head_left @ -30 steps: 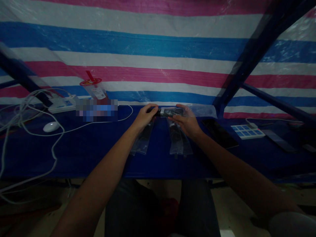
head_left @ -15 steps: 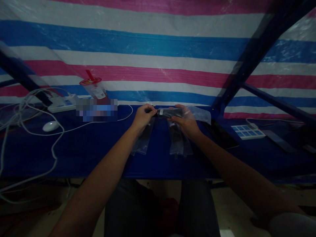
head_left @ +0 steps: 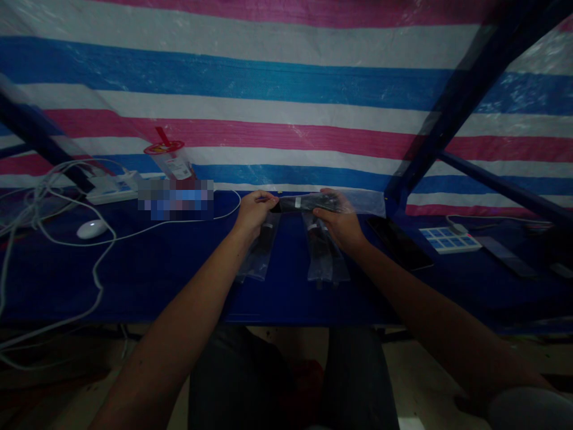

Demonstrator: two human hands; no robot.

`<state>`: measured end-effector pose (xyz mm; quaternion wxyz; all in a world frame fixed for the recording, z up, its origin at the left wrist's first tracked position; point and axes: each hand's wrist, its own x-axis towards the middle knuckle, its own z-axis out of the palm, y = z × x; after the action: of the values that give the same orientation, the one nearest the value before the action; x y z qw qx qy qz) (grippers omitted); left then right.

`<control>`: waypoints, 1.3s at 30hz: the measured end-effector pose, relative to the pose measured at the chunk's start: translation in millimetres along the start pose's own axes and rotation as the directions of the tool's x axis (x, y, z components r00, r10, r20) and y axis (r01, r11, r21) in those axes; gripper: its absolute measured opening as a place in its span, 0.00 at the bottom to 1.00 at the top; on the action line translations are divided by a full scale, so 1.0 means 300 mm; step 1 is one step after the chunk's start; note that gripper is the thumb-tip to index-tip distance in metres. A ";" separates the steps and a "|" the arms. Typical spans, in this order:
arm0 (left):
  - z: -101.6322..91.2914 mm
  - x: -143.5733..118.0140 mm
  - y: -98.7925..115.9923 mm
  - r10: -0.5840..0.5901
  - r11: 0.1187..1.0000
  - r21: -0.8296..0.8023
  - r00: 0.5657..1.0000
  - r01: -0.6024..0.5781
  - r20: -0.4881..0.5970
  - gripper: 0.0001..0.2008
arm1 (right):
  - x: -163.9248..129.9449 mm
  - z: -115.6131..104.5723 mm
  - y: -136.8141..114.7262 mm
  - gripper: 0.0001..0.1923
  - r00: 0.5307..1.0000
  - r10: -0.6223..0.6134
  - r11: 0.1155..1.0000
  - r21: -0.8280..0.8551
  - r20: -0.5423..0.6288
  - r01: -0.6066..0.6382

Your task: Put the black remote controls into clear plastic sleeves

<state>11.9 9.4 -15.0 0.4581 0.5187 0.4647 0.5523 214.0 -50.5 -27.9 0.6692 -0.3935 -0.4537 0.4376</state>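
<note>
dark blue table (head_left: 134, 280) under striped tarp. two flat clear plastic sleeves (head_left: 259, 254) lie lengthwise toward the person. beyond them left hand (head_left: 253, 210) pinches one end of a glossy black bagged item (head_left: 308, 203), right hand (head_left: 340, 222) clasps its other end; long axis runs left-right, just above the table.

No text can be read; the label on the cup (head_left: 172, 160) is perhaps printed, but too blurred.
</note>
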 end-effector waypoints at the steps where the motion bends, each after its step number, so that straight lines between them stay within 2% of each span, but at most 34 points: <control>1: 0.001 0.000 0.003 -0.021 1.000 -0.021 1.000 0.020 -0.013 0.05 | -0.002 0.002 -0.002 0.27 1.000 0.012 0.999 0.030 -0.009 -0.012; 7: 0.018 -0.019 0.038 -0.127 0.957 -0.269 0.991 0.113 -0.035 0.09 | -0.009 0.014 -0.021 0.19 0.997 0.077 0.958 0.277 0.018 -0.079; 11: 0.023 -0.032 0.071 -0.148 0.902 -0.402 0.987 0.160 0.060 0.11 | 0.006 -0.002 -0.022 0.11 0.981 0.186 0.904 0.383 0.050 -0.191; 15: 0.020 -0.033 0.085 -0.140 0.868 -0.451 0.974 0.207 0.177 0.09 | 0.028 -0.024 -0.015 0.02 0.936 0.350 0.822 0.470 0.031 -0.322; 20: 0.014 -0.034 0.082 -0.083 0.869 -0.447 0.953 0.212 0.291 0.08 | 0.041 -0.036 -0.019 0.05 0.910 0.414 0.782 0.511 0.003 -0.358; 24: 0.014 -0.039 0.086 -0.068 0.925 -0.334 0.942 0.183 0.328 0.07 | 0.050 -0.048 -0.012 0.03 0.916 0.400 0.808 0.474 -0.007 -0.350; 27: 0.015 -0.037 0.083 -0.050 0.956 -0.259 0.946 0.139 0.321 0.06 | 0.064 -0.064 0.001 0.01 0.940 0.340 0.872 0.381 -0.018 -0.308; 29: 0.009 -0.030 0.072 -0.019 0.987 -0.153 0.978 0.052 0.209 0.06 | 0.072 -0.073 0.002 0.04 0.956 0.288 0.912 0.320 -0.053 -0.257; 31: -0.003 -0.022 0.056 0.094 0.992 0.078 0.994 -0.099 0.063 0.06 | 0.074 -0.075 -0.007 0.06 0.963 0.247 0.943 0.257 -0.107 -0.213; 32: -0.011 -0.019 0.047 0.180 0.956 0.230 0.983 -0.182 0.028 0.06 | 0.072 -0.073 -0.016 0.06 0.966 0.229 0.957 0.210 -0.123 -0.200; 33: -0.020 -0.017 0.039 0.256 0.892 0.374 0.966 -0.253 0.042 0.05 | 0.068 -0.069 -0.026 0.06 0.969 0.210 0.971 0.146 -0.131 -0.191; 35: -0.033 -0.018 0.026 0.319 0.748 0.578 0.941 -0.325 0.116 0.04 | 0.055 -0.057 -0.046 0.06 0.977 0.166 0.985 -0.035 -0.132 -0.172; 37: -0.039 -0.023 0.017 0.277 0.645 0.692 0.943 -0.323 0.182 0.05 | 0.040 -0.044 -0.057 0.07 0.984 0.126 0.960 -0.234 -0.125 -0.152; 39: -0.037 -0.032 0.011 0.197 0.567 0.764 0.952 -0.307 0.236 0.09 | 0.023 -0.032 -0.056 0.16 0.988 0.115 0.907 -0.395 -0.101 -0.146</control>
<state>1.2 -1.0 -13.6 0.1252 0.7616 0.5524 0.3150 228.3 -50.4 -13.2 0.5601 -0.5679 -0.4808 0.3641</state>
